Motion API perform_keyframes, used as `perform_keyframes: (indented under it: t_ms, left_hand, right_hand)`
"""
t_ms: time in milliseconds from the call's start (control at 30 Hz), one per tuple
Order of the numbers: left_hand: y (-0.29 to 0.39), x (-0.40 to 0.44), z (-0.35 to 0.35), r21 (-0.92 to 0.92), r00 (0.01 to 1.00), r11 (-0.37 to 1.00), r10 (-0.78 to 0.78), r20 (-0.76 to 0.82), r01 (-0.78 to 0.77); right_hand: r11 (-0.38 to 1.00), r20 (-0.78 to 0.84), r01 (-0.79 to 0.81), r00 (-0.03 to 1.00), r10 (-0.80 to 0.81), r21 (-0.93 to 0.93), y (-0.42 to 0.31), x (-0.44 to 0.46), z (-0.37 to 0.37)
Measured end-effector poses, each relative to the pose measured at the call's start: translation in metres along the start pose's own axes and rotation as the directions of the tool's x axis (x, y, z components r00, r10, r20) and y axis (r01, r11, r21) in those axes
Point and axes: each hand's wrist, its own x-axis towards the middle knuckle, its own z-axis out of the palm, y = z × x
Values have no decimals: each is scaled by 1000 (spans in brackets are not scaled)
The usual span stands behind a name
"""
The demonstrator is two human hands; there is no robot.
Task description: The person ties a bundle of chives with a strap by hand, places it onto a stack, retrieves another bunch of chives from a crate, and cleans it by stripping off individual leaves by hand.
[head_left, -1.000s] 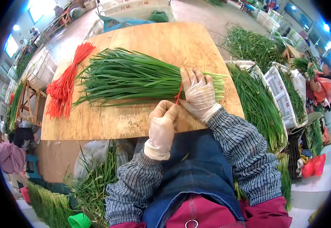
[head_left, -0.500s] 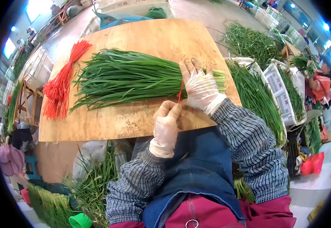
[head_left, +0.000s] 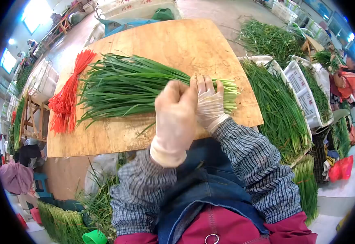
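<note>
Bunch of long green leaves (head_left: 124, 85), lying flat across the wooden tabletop (head_left: 202, 46), with dark leafy tips spread toward the left and pale stalk ends (head_left: 229, 91) toward the right. Over the stalks, just short of those ends, the gloved right hand (head_left: 210, 101), with fingers close together across the top and thumb out of sight; impossible to tell whether clasped underneath or merely resting there. Raised in front of the bunch, beside the right hand, the gloved left hand (head_left: 174, 118), closed with fingers curled in, a little blurred; impossible to tell whether anything is pinched inside. At the left end of the tabletop, just beside the leaf tips, a gathered bundle of red strings (head_left: 65, 105). Below the edge, a dark blue apron (head_left: 210, 183), and checked sleeves (head_left: 253, 152) on both forearms. Near the right edge of the tabletop, a lined basket of green leaves (head_left: 279, 118), then a white crate (head_left: 299, 83), and behind these a loose green heap (head_left: 269, 38) on the floor. Farther right, a person (head_left: 345, 83) in orange-red clothing. At lower left, a bright green cup (head_left: 95, 237).
</note>
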Motion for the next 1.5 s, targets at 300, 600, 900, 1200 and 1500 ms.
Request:
perform_keyframes:
  t_ms: [300, 600, 900, 1200, 1500]
  left_hand:
    - [28, 71, -50, 796, 663, 268, 719, 210, -543]
    - [-33, 68, -17, 737, 733, -21, 85, 675, -675]
    - [-48, 88, -7, 683, 719, -287, -29, 695, -671]
    - [-40, 68, 20, 596, 581, 29, 263, 770, -803]
    - [-49, 72, 58, 435, 419, -204, 118, 900, -877]
  right_hand:
    - [978, 130, 30, 990, -58, 208, 18, 12, -40]
    - [790, 87, -172, 985, 149, 588, 50, -98, -95]
    - [93, 482, -506, 853, 199, 858, 46, -127, -81]
    - [71, 271, -398, 733, 624, 915, 115, -52, -60]
    - [-379, 532, -375, 643, 552, 846, 116, -18, 16]
